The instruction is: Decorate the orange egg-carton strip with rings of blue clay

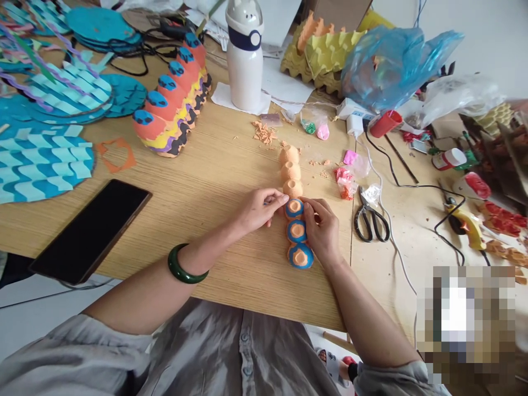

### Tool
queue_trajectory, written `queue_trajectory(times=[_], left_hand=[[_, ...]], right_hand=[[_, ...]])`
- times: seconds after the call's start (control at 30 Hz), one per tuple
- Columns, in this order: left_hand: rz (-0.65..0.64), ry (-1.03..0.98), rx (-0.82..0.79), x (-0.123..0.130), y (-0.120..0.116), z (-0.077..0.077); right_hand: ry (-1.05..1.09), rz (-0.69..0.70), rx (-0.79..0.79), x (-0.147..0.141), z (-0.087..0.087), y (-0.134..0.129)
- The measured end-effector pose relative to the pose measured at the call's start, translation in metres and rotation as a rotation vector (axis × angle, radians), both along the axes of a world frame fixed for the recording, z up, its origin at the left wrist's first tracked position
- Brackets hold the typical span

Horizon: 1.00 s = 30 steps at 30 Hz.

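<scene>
A strip of orange egg carton cups (291,168) lies lengthwise on the table in front of me. Blue rings surround the raised tips of the three nearest cups, while the farther cups are plain orange. My left hand (262,210) is closed, its thumb and bent fingers at the left edge of the third blue ring (294,208). On the opposite side, my right hand (322,224) curls against the strip, fingertips at the same ringed cup. Both hands hold the strip between them. Whether a small piece is under the fingertips is hidden.
Orange scraps (264,133) and small clay packets (345,182) lie beyond and right of the strip. Black-handled scissors (372,220) and a white cable (385,206) are to the right. A phone (93,228), painted egg carton (171,99) and white bottle (245,66) stand or lie around.
</scene>
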State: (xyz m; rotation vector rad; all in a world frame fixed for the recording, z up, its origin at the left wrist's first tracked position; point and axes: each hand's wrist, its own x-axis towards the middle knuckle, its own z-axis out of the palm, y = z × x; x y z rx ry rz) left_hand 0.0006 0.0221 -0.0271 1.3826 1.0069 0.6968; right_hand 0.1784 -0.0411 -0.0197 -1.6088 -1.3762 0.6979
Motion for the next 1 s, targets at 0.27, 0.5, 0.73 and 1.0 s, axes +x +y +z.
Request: queue_trajectory(times=[0.27,0.5,0.73,1.0], left_hand=[[0.077,0.045,0.081,-0.003,-0.001,0.006],[0.222,-0.433,-0.112,-0.004,0.002,0.024],[0.016,-0.698,-0.278,0.003,-0.012,0.029],[-0.257,-0.472,0.029,0.003,-0.027,0.032]], right_hand=[[0.097,-0.003,-0.053,0.006,-0.012,0.003],[0.027,-0.012,0.150,0.005,-0.012,0.002],[-0.283,0.118,0.628,-0.005,-0.002,-0.008],[-0.589,0.071,0.806,-0.014,0.007,-0.014]])
